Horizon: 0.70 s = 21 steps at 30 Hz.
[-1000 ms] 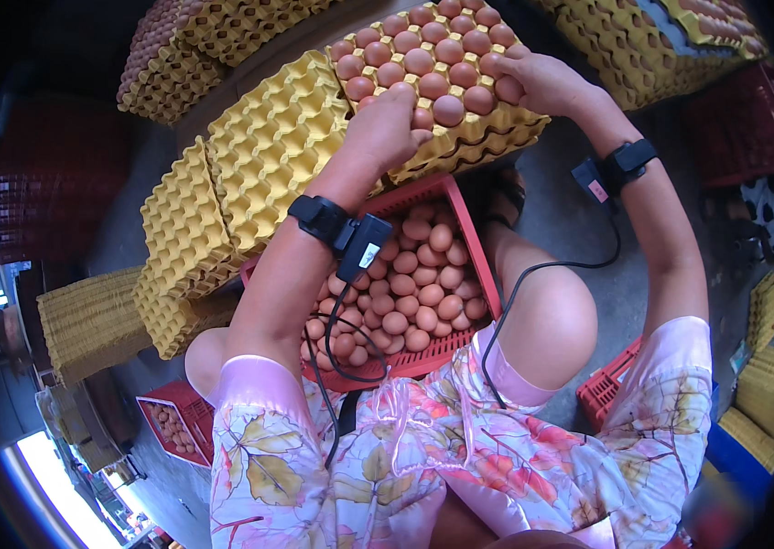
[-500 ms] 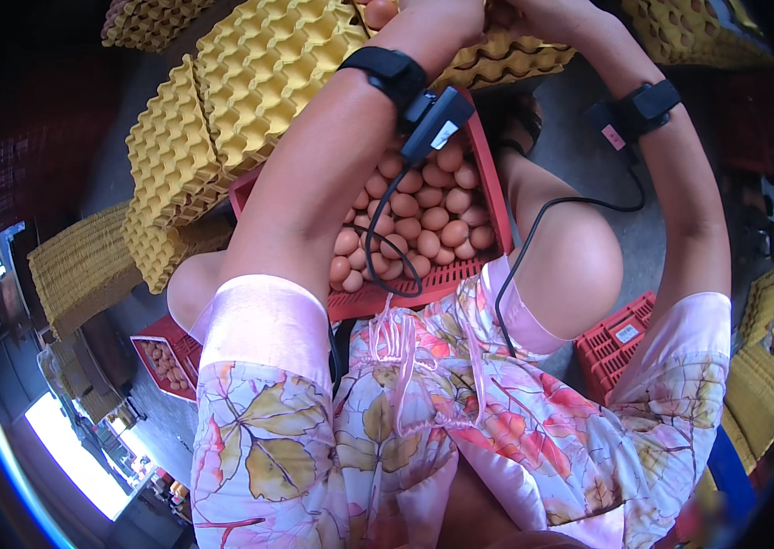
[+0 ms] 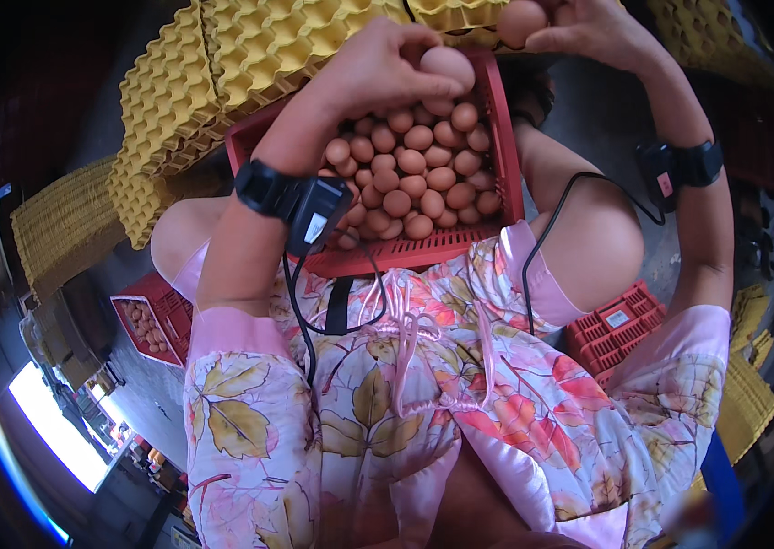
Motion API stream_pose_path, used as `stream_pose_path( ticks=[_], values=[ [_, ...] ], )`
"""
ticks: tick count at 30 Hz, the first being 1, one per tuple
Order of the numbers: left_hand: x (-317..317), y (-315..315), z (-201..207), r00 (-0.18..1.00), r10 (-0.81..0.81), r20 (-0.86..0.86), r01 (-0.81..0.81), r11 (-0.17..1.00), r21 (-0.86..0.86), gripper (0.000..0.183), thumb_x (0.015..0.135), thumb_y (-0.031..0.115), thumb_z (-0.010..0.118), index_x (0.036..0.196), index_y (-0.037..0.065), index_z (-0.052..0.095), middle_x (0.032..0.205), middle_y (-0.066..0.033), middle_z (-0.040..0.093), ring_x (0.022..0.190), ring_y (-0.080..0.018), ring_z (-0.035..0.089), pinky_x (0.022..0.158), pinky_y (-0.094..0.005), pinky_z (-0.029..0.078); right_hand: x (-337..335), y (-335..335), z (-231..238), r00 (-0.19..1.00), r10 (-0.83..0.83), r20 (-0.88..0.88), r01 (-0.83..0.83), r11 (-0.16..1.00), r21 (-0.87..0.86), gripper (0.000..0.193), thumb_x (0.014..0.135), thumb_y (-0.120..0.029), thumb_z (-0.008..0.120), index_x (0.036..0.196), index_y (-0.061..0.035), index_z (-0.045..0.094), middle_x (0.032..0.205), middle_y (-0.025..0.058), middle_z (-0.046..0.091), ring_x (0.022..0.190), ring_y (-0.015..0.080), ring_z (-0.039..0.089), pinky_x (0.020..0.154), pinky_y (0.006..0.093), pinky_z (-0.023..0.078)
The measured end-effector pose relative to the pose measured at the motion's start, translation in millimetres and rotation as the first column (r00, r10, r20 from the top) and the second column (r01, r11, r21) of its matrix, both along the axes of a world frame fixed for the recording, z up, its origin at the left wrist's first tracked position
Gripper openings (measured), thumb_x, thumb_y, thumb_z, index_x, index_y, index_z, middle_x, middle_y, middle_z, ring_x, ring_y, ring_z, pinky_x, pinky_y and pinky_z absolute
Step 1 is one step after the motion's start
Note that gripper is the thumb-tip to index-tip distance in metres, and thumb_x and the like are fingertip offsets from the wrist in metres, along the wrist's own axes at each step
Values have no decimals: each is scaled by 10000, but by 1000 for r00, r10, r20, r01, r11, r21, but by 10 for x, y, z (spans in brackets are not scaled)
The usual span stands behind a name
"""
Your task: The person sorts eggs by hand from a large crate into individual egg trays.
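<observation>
Between my knees stands a red plastic crate (image 3: 499,119) with many brown eggs (image 3: 411,162) heaped in it. Over its far part, my left hand (image 3: 385,66) grips a pale brown egg (image 3: 448,69) between thumb and fingers. Beyond the crate's far right corner, at the top edge of the view, my right hand (image 3: 593,35) has a darker brown egg (image 3: 521,24) at its fingertips. Part of that hand is close to the picture's edge. Yellow egg trays (image 3: 268,41) lie stacked behind the crate, just past my left hand.
A smaller red crate of eggs (image 3: 151,316) sits on the floor at left, near a stack of flattened yellow trays (image 3: 66,238). Another red crate (image 3: 620,329) is by my right knee. More trays (image 3: 744,403) stand at far right. Black cables (image 3: 542,242) run from both wrist straps.
My left hand has come back from the trays toward me, over the crate, with an egg in view. My right hand has shifted right, also showing an egg.
</observation>
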State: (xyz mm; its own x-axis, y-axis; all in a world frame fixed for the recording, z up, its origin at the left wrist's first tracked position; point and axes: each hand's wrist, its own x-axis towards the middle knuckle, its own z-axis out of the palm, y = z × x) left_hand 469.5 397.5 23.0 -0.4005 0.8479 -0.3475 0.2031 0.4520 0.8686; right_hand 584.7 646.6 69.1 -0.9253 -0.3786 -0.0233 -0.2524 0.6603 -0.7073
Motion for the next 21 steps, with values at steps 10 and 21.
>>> stream_pose_path(
  ticks=[10, 21],
  values=[
    [697, -969, -1276, 960, -13, -281, -62, 965, -256, 532, 684, 387, 769, 1151, 140, 712, 1081, -184, 613, 1096, -353, 575, 931, -414, 494, 228, -1340, -1321, 600, 466, 650, -743, 626, 237, 463, 725, -336, 751, 1171, -221, 705, 1346, 124, 528, 1185, 323, 570, 945, 457, 484],
    [-655, 398, -70, 601, 250, -759, -77, 963, 257, 486, 831, 236, 736, 1266, 69, 598, 1149, -154, 641, 901, -295, 678, 793, -373, 558, -517, 622, -10, 873, -363, -324, 359, 930, -76, 244, 845, -33, 697, 1082, -36, 638, 973, 46, 626, 922, 156, 649, 762, 290, 556]
  ],
)
